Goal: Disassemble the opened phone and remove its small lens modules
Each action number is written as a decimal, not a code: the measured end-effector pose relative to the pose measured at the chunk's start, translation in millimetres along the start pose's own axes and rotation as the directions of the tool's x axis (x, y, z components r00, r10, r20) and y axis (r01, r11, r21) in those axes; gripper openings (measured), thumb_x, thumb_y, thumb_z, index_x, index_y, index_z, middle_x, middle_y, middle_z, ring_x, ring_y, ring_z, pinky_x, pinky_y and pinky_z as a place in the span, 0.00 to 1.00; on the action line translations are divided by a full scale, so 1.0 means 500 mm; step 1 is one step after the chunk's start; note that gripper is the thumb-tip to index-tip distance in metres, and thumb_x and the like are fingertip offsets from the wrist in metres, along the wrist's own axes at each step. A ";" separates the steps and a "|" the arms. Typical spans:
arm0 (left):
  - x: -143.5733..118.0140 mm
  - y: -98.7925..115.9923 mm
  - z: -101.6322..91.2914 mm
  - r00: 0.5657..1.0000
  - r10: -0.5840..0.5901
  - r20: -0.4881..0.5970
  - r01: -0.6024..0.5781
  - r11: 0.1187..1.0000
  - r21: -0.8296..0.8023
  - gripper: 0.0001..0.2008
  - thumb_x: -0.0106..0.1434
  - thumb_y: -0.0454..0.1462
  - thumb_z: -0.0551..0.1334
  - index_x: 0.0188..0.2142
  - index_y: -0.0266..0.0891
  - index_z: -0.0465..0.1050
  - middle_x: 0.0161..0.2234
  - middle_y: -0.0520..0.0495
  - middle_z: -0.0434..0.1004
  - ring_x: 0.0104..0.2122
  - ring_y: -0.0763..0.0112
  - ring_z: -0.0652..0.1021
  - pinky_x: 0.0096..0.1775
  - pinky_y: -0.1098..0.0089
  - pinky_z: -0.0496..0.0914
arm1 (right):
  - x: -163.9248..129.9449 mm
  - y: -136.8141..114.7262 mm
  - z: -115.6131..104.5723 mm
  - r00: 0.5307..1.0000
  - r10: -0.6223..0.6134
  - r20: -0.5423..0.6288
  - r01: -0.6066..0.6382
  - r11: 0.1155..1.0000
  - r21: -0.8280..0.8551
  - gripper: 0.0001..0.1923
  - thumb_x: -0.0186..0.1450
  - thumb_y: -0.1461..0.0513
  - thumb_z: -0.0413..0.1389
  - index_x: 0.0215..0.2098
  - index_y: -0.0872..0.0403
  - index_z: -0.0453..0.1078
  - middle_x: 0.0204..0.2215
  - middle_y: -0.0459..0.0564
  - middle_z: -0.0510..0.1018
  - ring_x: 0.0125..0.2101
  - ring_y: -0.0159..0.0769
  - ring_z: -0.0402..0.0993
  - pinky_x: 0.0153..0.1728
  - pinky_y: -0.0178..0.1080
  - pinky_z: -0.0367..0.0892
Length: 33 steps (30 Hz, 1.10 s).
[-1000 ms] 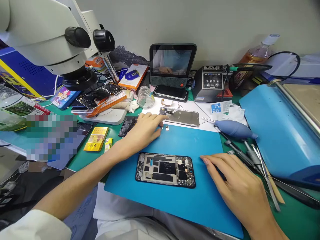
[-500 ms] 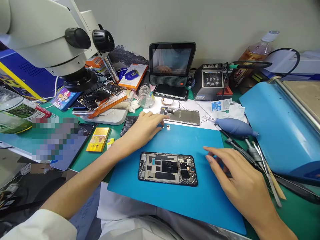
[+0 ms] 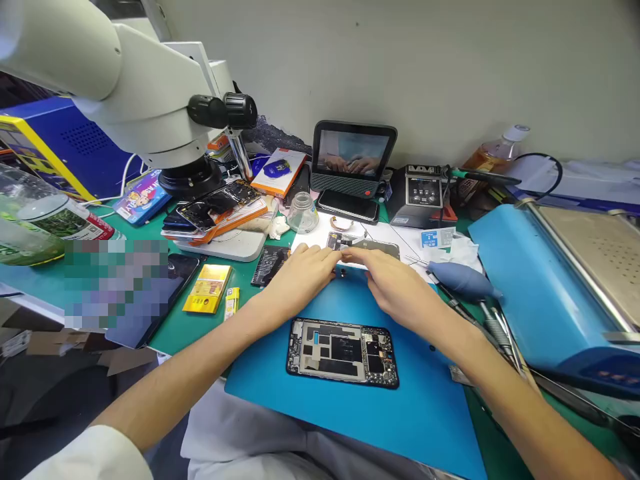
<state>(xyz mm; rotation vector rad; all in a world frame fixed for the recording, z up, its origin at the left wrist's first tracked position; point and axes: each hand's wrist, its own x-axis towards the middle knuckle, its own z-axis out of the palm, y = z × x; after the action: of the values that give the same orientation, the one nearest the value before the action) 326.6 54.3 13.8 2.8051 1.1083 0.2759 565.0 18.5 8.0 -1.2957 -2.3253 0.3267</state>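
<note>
Now — both hands loosely curled, fingertips meeting | back cover just beyond, touched

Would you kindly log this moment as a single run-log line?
left hand: at far mat edge, fingertips by small part | right hand: fingertips meet left's | opened phone: flat on blue mat, untouched | grip: unclear

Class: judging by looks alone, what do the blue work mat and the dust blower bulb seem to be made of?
Blue work mat: probably silicone or rubber; matte, flat, with no sharp reflections. Dust blower bulb: apparently soft rubber; dull grey-blue, rounded and seamless, tapering to a nozzle.
</note>
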 end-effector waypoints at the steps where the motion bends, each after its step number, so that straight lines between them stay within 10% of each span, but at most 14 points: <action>1: -0.001 0.001 0.001 1.000 -0.013 -0.007 0.013 1.000 -0.010 0.19 0.77 0.43 0.69 0.62 0.39 0.76 0.59 0.40 0.81 0.55 0.55 0.83 0.56 0.48 0.81 | 0.007 0.002 0.005 1.000 0.005 0.011 -0.005 1.000 0.017 0.21 0.81 0.58 0.60 0.70 0.53 0.69 0.61 0.57 0.77 0.59 0.46 0.78 0.61 0.56 0.78; 33: -0.004 -0.015 0.044 0.991 -0.083 -0.103 0.054 0.965 -0.257 0.21 0.77 0.44 0.69 0.65 0.40 0.75 0.60 0.40 0.80 0.55 0.55 0.83 0.57 0.48 0.81 | 0.011 0.023 0.009 0.993 0.055 0.104 -0.061 0.997 0.057 0.27 0.80 0.51 0.61 0.72 0.52 0.67 0.61 0.58 0.77 0.57 0.47 0.78 0.59 0.56 0.79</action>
<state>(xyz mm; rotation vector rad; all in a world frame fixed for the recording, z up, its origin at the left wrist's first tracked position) 324.6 57.7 -9.3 2.5481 1.1026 0.5350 568.7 29.0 0.7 -1.3479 -2.3462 0.4895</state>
